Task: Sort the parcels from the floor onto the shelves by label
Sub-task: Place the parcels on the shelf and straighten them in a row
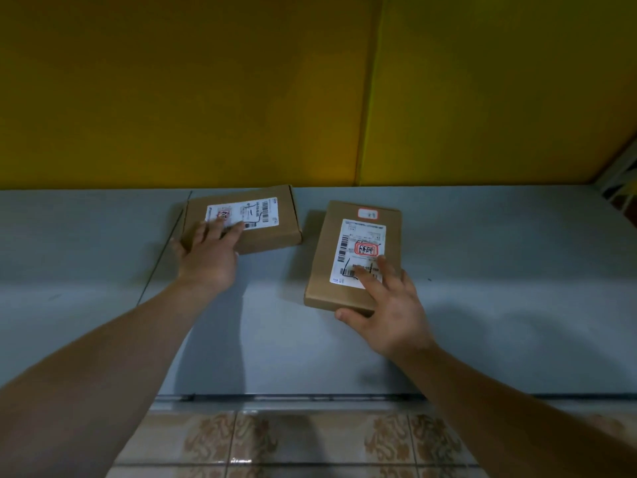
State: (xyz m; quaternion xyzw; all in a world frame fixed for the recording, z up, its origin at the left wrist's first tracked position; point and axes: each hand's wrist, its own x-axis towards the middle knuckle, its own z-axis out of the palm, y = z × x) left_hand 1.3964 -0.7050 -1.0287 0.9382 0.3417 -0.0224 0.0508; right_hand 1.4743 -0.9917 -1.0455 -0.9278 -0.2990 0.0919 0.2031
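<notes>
Shelf: a pale grey shelf runs the full width of the view, backed by a yellow wall.
Shelf front edge: a dark line along the bottom, with patterned floor tiles showing below it.
Shelf seam: a thin join runs slantwise down the shelf on the left, passing just beside the left parcel.
Open room: bare shelf lies to the right of the right parcel, to the left of the seam, and in front of both parcels up to the front edge.
Gap between parcels: a narrow strip of bare shelf; the two do not touch.
Left parcel: a flat brown cardboard box lying flat near the back wall, long side across the view, white label up with barcode and a red stamp.
Right parcel: a flat brown cardboard box lying flat, long side pointing away, slightly turned, white label up with a red-framed stamp and a small red-edged sticker near its far end.
Left hand: arm stretched forward, palm down, fingers spread over the near left corner of the left parcel and onto its label, thumb at the parcel's left edge; resting on it, not closed round it.
Right hand: arm stretched forward, fingers spread on the near end of the right parcel's label, thumb against the near edge; laid on it, not clenched.
</notes>
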